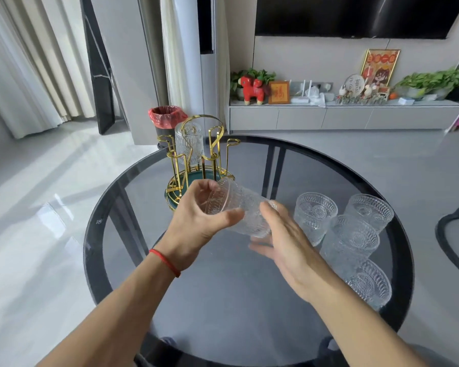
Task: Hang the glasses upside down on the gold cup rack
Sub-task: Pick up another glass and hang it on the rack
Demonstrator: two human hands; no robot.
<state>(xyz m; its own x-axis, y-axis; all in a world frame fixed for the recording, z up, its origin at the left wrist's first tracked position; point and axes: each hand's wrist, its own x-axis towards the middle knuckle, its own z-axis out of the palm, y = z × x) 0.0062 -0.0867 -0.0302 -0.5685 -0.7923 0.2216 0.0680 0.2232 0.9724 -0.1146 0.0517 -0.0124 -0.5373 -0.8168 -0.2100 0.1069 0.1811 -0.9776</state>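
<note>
At the far left of the round dark glass surface (pixel 223 300) stood the gold rack (pixel 196 154) on its green base, with one ribbed glass (pixel 189 144) already hung mouth down on a rear prong, while the other prongs in view stood bare. Behind the rack, on the floor, was a bin (pixel 164 120) lined with a red bag. Just in front of the rack, above the surface, the left hand (pixel 196 226), a red string (pixel 164 262) round its wrist, was closed on the rim end of a second glass (pixel 239 210), thumb below and fingers curled over the top. That held glass lay tilted nearly on its side, its mouth turned left toward the rack and its foot pointing right. The right hand (pixel 284 242) met it at the foot end with its grip loose and fingers spread: the thumb lay along the side of the glass, and the fingers beneath were blurred, so whether they pressed on the glass could not be told. To the right, four more glasses stood upright on the surface in a close cluster: one nearest the hands (pixel 316 215), one at the far right (pixel 370 211), one in the middle (pixel 351 242), and one nearest the viewer (pixel 368 284), partly hidden behind the right forearm.
</note>
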